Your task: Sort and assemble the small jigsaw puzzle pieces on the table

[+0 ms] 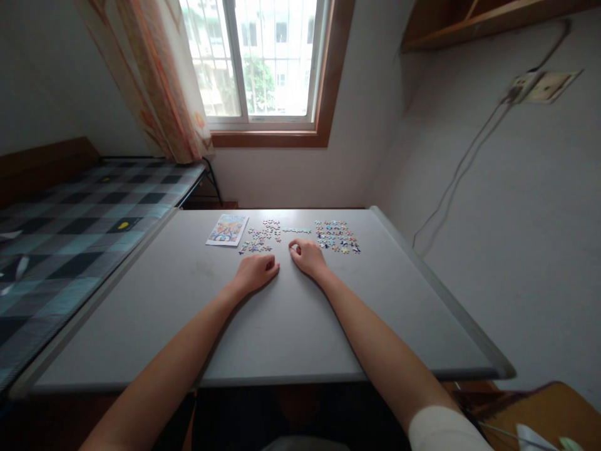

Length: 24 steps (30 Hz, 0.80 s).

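My left hand (pixel 256 273) rests on the white table, its fingers curled into a loose fist, with nothing showing in it. My right hand (pixel 307 255) lies just below a short joined row of jigsaw puzzle pieces (pixel 297 230). Its fingers are bent in, thumb and forefinger close together; whatever may be between them is too small to make out. Loose puzzle pieces (pixel 260 238) are scattered beyond my left hand. Another group of puzzle pieces (pixel 335 237) is laid out in rough rows to the right. A printed picture card (pixel 227 230) lies at the far left of the pieces.
The white table (pixel 282 332) has raised rails along its sides. A bed with a checked sheet (pixel 141 188) stands along the left. Ahead is a window (pixel 263 62) with a curtain (pixel 159 81). A cable (pixel 451 181) hangs from the right wall's socket. A wooden chair (pixel 544 413) is at lower right.
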### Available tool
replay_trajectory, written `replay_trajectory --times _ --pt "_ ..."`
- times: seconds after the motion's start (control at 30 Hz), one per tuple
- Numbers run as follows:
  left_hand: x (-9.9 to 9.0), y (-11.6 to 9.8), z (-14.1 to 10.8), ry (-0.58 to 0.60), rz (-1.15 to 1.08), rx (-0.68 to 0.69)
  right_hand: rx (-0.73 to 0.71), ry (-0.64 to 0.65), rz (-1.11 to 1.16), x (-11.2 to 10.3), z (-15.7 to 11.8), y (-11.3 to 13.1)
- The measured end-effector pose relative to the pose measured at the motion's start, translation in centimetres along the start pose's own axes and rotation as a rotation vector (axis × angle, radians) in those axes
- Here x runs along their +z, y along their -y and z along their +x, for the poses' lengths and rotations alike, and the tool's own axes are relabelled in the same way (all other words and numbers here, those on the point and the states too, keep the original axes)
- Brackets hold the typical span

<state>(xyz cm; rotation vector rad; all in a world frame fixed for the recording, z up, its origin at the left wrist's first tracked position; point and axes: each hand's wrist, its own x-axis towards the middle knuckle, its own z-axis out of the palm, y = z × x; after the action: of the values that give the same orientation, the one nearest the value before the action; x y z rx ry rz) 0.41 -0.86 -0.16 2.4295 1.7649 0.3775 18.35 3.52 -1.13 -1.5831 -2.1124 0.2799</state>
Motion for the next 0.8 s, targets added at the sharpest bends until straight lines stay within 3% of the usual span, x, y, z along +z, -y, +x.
replay_trajectory --times 0.8 --pt "0.00 -0.05 0.00 0.015 -0.003 -0.020 -0.009 -0.017 0.015 0.09 0.03 -0.09"
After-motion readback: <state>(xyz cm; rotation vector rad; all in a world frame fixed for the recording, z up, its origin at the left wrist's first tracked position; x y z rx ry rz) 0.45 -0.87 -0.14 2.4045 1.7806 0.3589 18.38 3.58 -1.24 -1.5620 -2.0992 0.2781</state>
